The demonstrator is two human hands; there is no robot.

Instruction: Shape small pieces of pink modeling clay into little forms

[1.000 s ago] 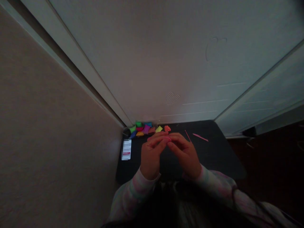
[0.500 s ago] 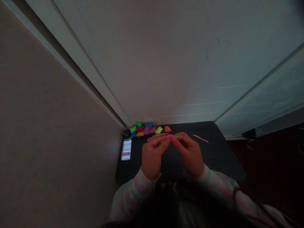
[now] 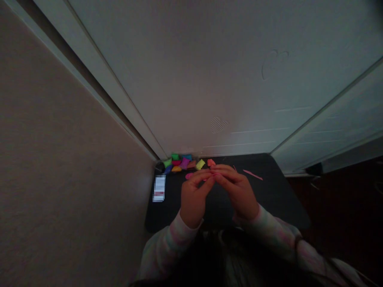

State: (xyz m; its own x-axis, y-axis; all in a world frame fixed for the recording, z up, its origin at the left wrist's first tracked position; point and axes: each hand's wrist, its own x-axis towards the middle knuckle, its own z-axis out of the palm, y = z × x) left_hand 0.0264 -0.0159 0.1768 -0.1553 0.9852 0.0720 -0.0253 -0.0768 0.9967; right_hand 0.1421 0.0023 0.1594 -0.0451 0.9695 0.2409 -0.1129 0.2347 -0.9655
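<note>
Both hands meet over the dark table, fingertips pinched together around a small pink piece of what looks like modelling clay [image 3: 216, 174]. My left hand [image 3: 194, 201] closes on it from the left, thumb and fingers pressed together. From the right, my right hand [image 3: 241, 194] grips the same piece, with its fingers arched over the top. Most of the clay is covered by the fingers. Just beyond my left fingers lies another pink lump [image 3: 189, 175]. An orange-pink crumpled piece [image 3: 211, 162] sits behind the fingertips.
Several coloured packets [image 3: 184, 163] are heaped at the table's back left, with a yellow one [image 3: 200, 164] beside them. A bright phone-like rectangle [image 3: 159, 188] lies at the left edge. A thin pink stick [image 3: 253, 174] rests right on the table [image 3: 278, 203]. White panels rise behind.
My fingers have closed further over the pink clay, so less of it shows. Both hands have shifted slightly to the right, and more of the pink lump behind my left hand is visible.
</note>
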